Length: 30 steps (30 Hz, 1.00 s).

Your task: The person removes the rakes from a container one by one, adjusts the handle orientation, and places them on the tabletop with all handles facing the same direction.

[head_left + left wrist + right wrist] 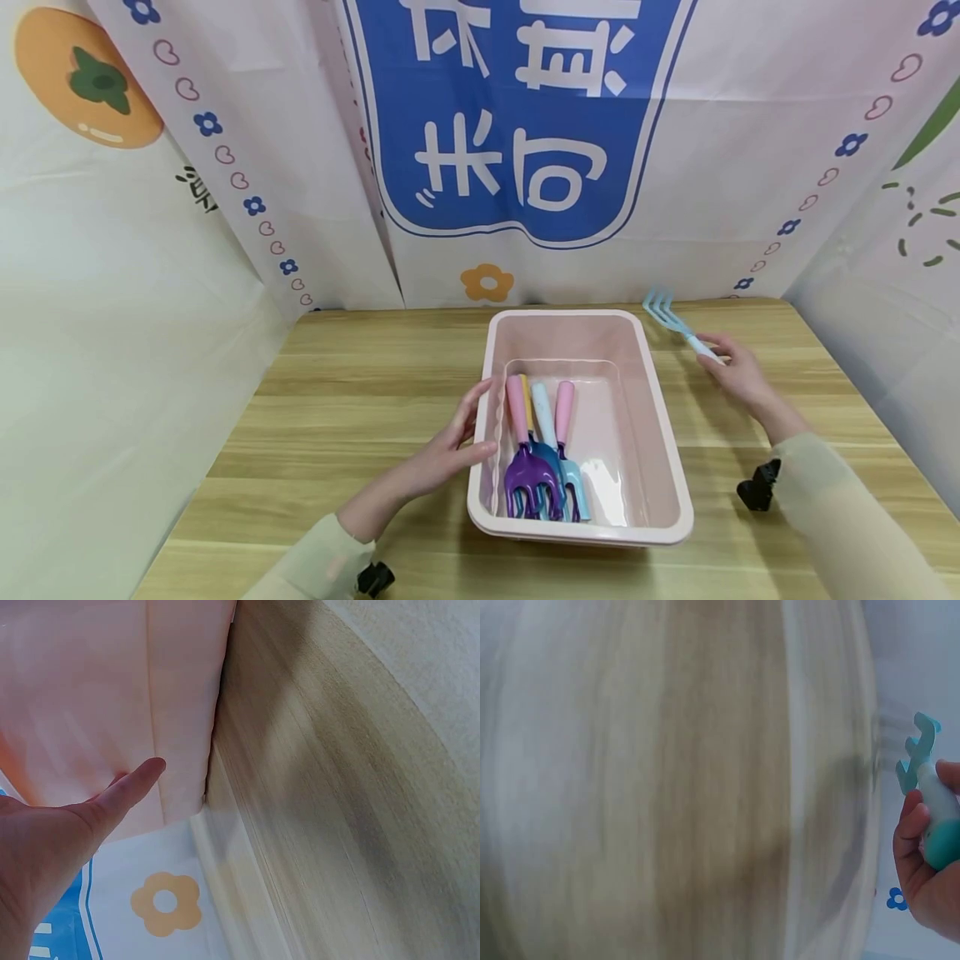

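The right hand (735, 371) is gripping the light-blue hand rake (684, 331) by its handle, and the tool's long axis is slanting forward and leftward from that hand, tines farthest off, just outside the far right corner of the pink plastic bin (585, 534). Across the bin, the left hand (442, 458) is resting against the left side with fingers apart, while inside it the purple-headed fork (531, 472) is pointing the opposite way, tines toward the person.
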Motion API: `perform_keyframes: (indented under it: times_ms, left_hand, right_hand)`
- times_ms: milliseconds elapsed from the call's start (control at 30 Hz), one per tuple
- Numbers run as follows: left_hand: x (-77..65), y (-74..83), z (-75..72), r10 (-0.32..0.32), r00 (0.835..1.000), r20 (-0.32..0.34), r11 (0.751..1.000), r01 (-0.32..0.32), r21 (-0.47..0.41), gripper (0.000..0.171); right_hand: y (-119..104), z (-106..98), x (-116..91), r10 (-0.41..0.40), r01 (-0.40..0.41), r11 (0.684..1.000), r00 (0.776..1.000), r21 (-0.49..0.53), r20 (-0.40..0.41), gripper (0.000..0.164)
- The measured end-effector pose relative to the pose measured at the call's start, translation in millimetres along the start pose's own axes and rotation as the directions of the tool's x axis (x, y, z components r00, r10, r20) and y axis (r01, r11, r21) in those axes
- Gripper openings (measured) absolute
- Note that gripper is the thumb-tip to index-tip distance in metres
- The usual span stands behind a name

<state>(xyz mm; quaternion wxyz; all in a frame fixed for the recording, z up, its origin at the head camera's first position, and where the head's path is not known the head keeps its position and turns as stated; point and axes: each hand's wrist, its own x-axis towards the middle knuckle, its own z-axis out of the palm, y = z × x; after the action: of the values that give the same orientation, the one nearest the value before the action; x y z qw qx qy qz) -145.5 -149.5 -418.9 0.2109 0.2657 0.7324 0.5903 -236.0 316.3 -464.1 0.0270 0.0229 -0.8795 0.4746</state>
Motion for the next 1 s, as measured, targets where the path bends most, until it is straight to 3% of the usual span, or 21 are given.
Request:
perform_keyframes:
  times_ms: [567,1000]
  left_hand:
    - [-0.7,0.3,0.1,-0.011,1.000,-0.004,1.000,0.011,0.011,0.080]
    - [0.2,-0.9,-0.4,-0.015,1.000,0.000,1.000,0.015,0.013,0.080]
  right_hand:
    - [8,20,11,0.098,-0.102,0.993,0.993,0.061,0.073,0.052]
    - [8,21,11,0.014,-0.006,0.994,0.997,-0.108,0.075,0.048]
